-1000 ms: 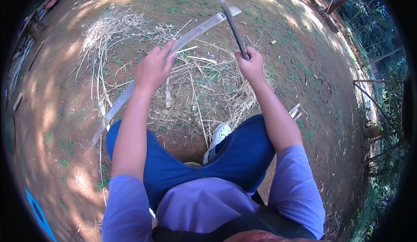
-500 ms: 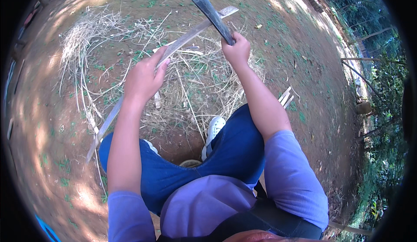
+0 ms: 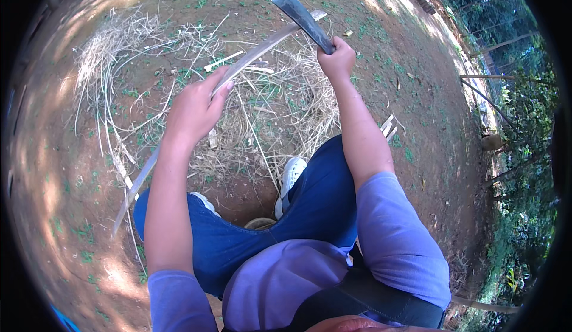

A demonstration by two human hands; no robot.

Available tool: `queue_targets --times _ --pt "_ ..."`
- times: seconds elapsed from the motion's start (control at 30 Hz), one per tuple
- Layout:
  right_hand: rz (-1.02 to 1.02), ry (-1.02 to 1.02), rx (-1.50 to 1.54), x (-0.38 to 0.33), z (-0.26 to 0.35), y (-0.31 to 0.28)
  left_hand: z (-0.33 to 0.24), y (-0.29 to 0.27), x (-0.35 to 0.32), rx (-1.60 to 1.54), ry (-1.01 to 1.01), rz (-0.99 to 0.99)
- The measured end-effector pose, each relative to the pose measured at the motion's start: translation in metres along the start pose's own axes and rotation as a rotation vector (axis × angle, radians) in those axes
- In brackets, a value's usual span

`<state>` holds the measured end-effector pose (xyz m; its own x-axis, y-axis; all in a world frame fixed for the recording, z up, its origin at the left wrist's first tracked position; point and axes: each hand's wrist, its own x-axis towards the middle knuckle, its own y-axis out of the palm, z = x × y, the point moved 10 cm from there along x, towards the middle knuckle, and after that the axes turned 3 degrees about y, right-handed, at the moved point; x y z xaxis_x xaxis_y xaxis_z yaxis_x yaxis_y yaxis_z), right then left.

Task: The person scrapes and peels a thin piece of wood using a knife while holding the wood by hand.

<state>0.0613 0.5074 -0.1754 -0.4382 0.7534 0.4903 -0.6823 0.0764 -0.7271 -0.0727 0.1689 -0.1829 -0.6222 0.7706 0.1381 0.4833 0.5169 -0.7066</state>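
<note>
"Where's the strip?"

"The long pale strip [image 3: 259, 49] slants from the lower left to the top centre of the frame."

"And the grip on it?"

"The left hand [image 3: 195, 106], left of centre, has fingers and thumb clamped round it."

"The other hand?"

"The right hand [image 3: 337, 61], upper centre, is wrapped round the near end of a dark machete [image 3: 297, 15]. Its blade crosses the strip near the top; I can't tell whether they touch."

"Underneath?"

"Loose shavings [image 3: 304, 84] over brown ground [image 3: 444, 171]; white shoes [image 3: 292, 175] below centre."
</note>
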Motion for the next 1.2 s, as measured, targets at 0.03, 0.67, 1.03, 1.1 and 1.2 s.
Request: queue_targets --times 0.03,0.67,1.03,1.1,1.2 --pt "-0.006 -0.006 -0.005 0.002 -0.001 -0.001 0.001 0.001 -0.001 -0.001 -0.035 0.04" --pt "0.181 0.09 0.337 -0.033 0.017 0.024 0.036 -0.014 0.001 -0.117 -0.093 -0.059" --pt "0.267 0.022 0.174 -0.043 0.029 0.039 0.019 -0.002 -0.005 -0.112 -0.087 0.069" --pt "0.272 0.071 0.148 -0.041 0.023 0.037 0.016 -0.002 -0.005 -0.112 -0.074 0.074" --pt "0.233 0.057 0.06 -0.027 0.009 0.03 0.006 0.001 -0.007 -0.113 -0.041 0.087"
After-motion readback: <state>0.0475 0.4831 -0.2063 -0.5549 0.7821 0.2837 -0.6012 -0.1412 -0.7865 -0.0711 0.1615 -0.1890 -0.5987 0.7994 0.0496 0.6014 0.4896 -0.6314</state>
